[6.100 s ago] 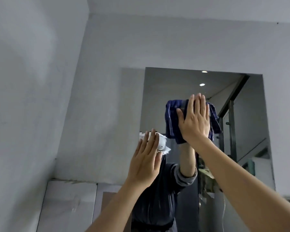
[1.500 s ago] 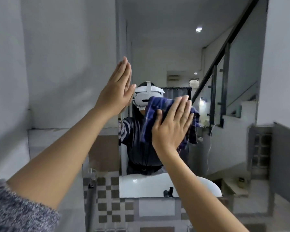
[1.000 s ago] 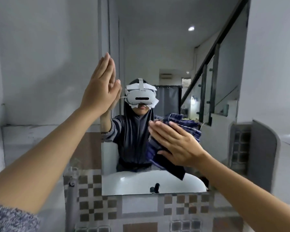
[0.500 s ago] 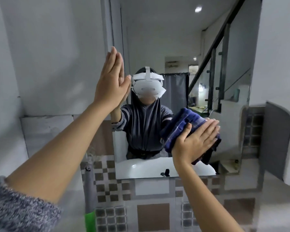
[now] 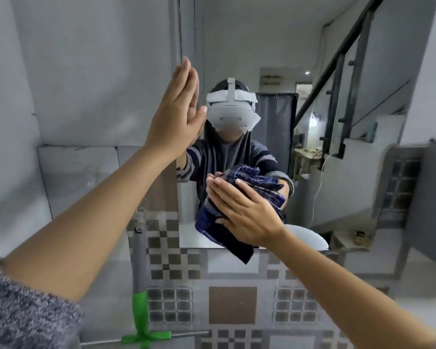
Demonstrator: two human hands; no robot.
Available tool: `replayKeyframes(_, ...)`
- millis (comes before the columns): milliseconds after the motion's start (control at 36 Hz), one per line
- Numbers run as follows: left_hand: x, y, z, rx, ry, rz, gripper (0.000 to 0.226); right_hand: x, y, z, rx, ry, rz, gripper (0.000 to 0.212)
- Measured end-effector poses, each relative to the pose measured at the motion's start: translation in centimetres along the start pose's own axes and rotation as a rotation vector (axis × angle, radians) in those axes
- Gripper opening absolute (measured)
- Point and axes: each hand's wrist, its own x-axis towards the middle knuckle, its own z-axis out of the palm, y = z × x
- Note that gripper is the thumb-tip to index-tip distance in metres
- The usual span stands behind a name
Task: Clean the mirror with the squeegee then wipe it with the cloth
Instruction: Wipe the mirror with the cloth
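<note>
The mirror hangs on the grey wall in front of me. My right hand presses a dark blue checked cloth flat against the lower part of the glass, fingers straight and pointing up-left. One corner of the cloth hangs below the mirror's bottom edge. My left hand lies flat with straight fingers against the mirror's left edge, at head height. The squeegee, with a grey handle and green head, stands blade down against the tiled wall below and left of the mirror; neither hand touches it.
Patterned brown and grey tiles cover the wall under the mirror. A grey tiled partition juts out at the right. The glass reflects a person with a white headset, a white basin and a staircase railing.
My right hand has slid the cloth left and down across the lower glass and turned to point up-left. My left hand stays on the mirror's left edge.
</note>
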Motion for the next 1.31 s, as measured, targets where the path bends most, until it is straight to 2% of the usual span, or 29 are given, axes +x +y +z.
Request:
replayKeyframes(83,-0.3,0.2,0.8,-0.006,0.024,-0.035,0.062,-3.7,4.3,-0.2,-0.041,0.019,0.081,0.062)
replayKeyframes(139,-0.3,0.4,1.1,-0.004,0.045,-0.051,0.062,-6.4,6.8,-0.2,-0.013,0.055,0.231,0.059)
replayKeyframes(306,-0.5,0.8,1.5,0.023,0.088,-0.080,0.057,-12.1,7.9,0.8,0.254,0.073,1.035,0.064)
replayKeyframes(417,-0.4,1.2,1.5,0.017,0.100,-0.083,0.056,-11.3,4.7,2.1,0.334,0.233,1.546,0.065)
replayKeyframes(472,-0.5,1.2,1.5,0.025,0.105,-0.069,0.055,-10.2,2.8,2.4,0.360,0.316,1.712,0.067)
replayKeyframes(528,-0.9,1.3,1.4,0.021,0.098,-0.051,0.054,-9.0,0.8,2.7,0.391,0.356,1.790,0.069)
replayKeyframes(611,-1.9,1.0,1.6,0.011,0.066,-0.032,0.053,-7.2,-2.5,2.9,0.443,0.373,1.776,0.075)
replayKeyframes(667,-2.7,0.7,1.9,-0.005,0.043,0.000,0.052,-5.8,-4.6,2.8,0.464,0.383,1.714,0.071)
replayKeyframes(778,-4.9,0.6,1.8,-0.027,0.000,0.028,0.051,-3.0,-8.2,2.6,0.484,0.384,1.554,0.064)
replayKeyframes(972,-10.9,0.2,0.8,-0.079,-0.144,0.073,0.047,0.5,-13.9,3.1,0.441,0.256,1.231,0.063)
replayKeyframes(1111,-16.9,0.5,0.1,-0.116,-0.159,-0.066,0.042,1.3,-16.5,3.8,0.355,0.232,0.981,0.066)
replayKeyframes(1306,-23.2,2.2,0.6,-0.110,-0.032,-0.473,0.030,1.1,-16.6,4.1,0.287,0.235,0.927,0.068)
